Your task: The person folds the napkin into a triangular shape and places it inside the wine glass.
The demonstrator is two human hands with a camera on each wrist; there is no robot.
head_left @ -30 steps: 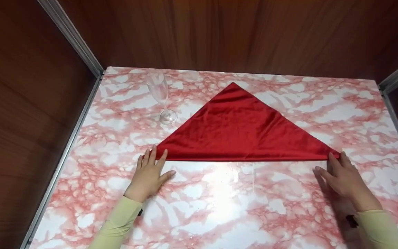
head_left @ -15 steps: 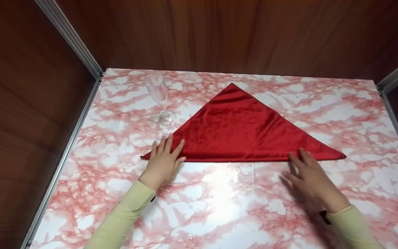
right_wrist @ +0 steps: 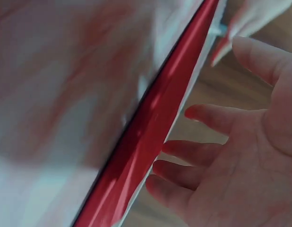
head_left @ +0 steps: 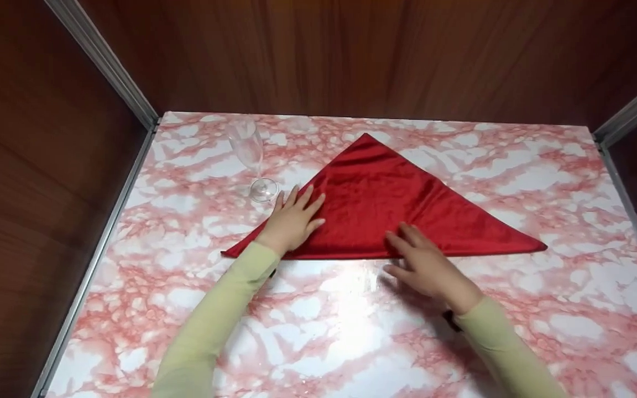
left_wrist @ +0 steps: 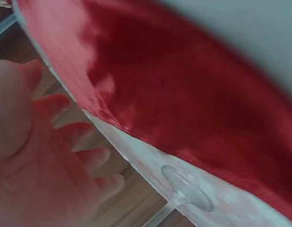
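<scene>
A shiny red cloth napkin [head_left: 374, 204] lies folded into a triangle, its long folded edge toward the person and its tip pointing away. Over its left slope is my left hand [head_left: 291, 224], fingers spread; in the left wrist view the palm of this left hand [left_wrist: 47, 165] faces the cloth and holds nothing. My right hand [head_left: 426, 265] is at the middle of the near edge, fingers loosely spread and overlapping the cloth. The right wrist view shows the right hand's fingers [right_wrist: 198, 165] relaxed around nothing. Just beyond my left fingertips stands a clear stemmed glass [head_left: 264, 189].
The table [head_left: 324, 342] has a red-and-white marbled top. Dark wood panels [head_left: 351, 61] rise behind it and at the sides, joined by metal corner strips [head_left: 103, 61]. In the left wrist view the glass's foot [left_wrist: 188, 189] shows near the cloth's edge.
Both hands have left the triangle's side corners and moved inward. The left one went right and farther up the cloth, the right one left to the middle. The napkin keeps its shape.
</scene>
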